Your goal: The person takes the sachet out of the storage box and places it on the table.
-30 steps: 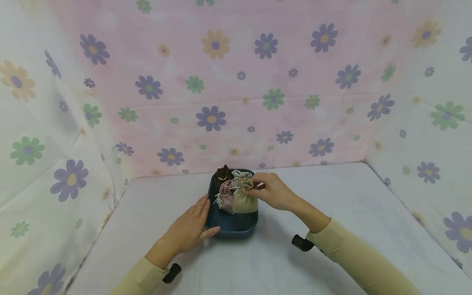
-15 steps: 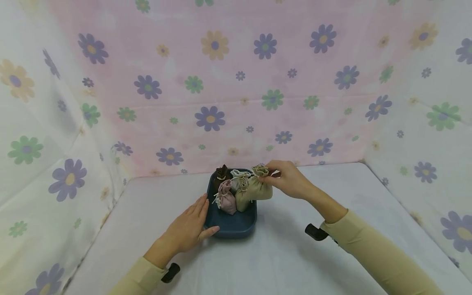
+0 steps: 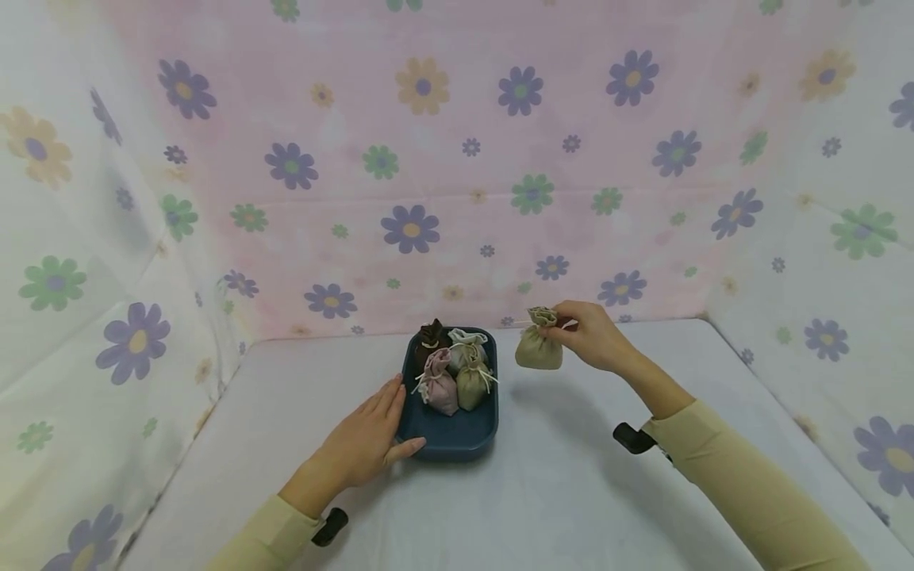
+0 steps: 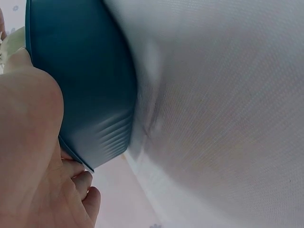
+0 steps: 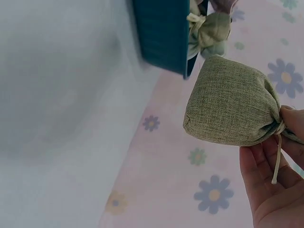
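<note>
Off to the right of the blue tray (image 3: 457,450), I see a person's right hand (image 3: 596,337) pinching a green cloth pouch (image 3: 539,350) by its gathered neck, lifted clear of the white bench (image 3: 593,507). The left hand (image 3: 360,446) rests against the tray's left side, fingers straight and unclenched. Toward the tray's far end sit four more pouches: brown pouch (image 3: 430,349) and pale pouch (image 3: 458,354) behind, pink pouch (image 3: 439,390) and olive pouch (image 3: 471,388) in front.

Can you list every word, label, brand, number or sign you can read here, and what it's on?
None can be read.
The green pouch in the right hand, the blue tray and the four pouches in it show no lettering.
The backdrop carries only printed flowers.
The black wrist devices are too small to tell.
</note>
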The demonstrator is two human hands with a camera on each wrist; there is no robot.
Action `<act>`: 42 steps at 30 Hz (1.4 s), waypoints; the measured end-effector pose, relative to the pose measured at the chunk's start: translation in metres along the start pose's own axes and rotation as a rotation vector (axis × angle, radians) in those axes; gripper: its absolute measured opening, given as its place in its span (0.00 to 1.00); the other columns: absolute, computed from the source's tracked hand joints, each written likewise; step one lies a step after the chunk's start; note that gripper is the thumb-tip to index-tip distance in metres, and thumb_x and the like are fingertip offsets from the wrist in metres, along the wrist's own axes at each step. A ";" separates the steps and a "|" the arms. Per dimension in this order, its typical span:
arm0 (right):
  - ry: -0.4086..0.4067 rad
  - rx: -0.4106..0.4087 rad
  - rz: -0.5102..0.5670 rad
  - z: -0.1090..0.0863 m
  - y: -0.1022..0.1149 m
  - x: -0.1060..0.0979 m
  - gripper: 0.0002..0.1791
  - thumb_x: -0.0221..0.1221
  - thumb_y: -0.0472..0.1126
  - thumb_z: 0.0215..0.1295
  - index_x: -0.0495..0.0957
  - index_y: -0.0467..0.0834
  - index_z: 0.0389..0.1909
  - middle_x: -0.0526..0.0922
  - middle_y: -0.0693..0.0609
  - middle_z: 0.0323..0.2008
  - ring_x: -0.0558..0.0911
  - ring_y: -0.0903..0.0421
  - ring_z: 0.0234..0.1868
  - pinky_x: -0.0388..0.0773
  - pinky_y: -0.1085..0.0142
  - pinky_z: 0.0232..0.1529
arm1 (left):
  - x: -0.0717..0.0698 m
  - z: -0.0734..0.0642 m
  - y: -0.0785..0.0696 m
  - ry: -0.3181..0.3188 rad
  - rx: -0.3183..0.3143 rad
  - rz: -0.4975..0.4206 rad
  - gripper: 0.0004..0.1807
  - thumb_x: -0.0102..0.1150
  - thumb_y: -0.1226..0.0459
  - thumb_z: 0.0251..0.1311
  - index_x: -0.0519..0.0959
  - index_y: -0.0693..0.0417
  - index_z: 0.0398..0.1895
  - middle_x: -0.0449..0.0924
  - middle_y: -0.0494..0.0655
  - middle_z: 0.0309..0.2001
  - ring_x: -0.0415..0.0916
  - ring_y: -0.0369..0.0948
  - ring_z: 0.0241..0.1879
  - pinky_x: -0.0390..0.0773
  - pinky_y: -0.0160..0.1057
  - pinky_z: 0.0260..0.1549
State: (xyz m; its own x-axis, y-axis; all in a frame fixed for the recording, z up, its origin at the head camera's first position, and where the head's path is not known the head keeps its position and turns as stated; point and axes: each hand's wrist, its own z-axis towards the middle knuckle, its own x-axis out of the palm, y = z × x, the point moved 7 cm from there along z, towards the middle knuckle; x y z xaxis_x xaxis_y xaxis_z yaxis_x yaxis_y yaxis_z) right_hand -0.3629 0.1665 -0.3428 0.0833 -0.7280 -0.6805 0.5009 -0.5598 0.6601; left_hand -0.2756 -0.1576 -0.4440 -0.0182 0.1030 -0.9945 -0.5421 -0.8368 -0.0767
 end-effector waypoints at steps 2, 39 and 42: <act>-0.005 0.008 -0.005 -0.001 -0.008 -0.003 0.07 0.64 0.37 0.71 0.85 0.38 0.44 0.85 0.45 0.43 0.83 0.47 0.46 0.84 0.48 0.51 | 0.001 0.000 0.000 0.008 -0.003 0.006 0.52 0.44 0.35 0.73 0.54 0.74 0.77 0.46 0.68 0.80 0.49 0.60 0.79 0.59 0.57 0.74; -0.096 0.209 -0.135 0.006 -0.114 -0.007 0.10 0.62 0.36 0.71 0.83 0.31 0.39 0.85 0.38 0.35 0.80 0.46 0.36 0.75 0.61 0.33 | 0.001 -0.002 0.000 0.009 -0.009 0.010 0.54 0.38 0.32 0.73 0.53 0.74 0.77 0.45 0.68 0.80 0.49 0.59 0.79 0.58 0.57 0.74; -0.093 0.232 -0.124 0.005 -0.117 -0.005 0.09 0.62 0.37 0.72 0.82 0.32 0.39 0.85 0.38 0.35 0.80 0.46 0.36 0.76 0.61 0.33 | 0.000 -0.001 0.000 0.027 -0.016 0.005 0.54 0.38 0.32 0.73 0.52 0.73 0.78 0.44 0.67 0.80 0.47 0.58 0.79 0.57 0.56 0.74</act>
State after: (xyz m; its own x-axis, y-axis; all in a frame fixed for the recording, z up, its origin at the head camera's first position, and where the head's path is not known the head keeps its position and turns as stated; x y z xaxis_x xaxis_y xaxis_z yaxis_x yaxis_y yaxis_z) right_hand -0.4265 0.2339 -0.4154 -0.0512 -0.6753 -0.7358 0.2909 -0.7149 0.6359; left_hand -0.2745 -0.1583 -0.4445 0.0023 0.0844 -0.9964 -0.5289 -0.8456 -0.0729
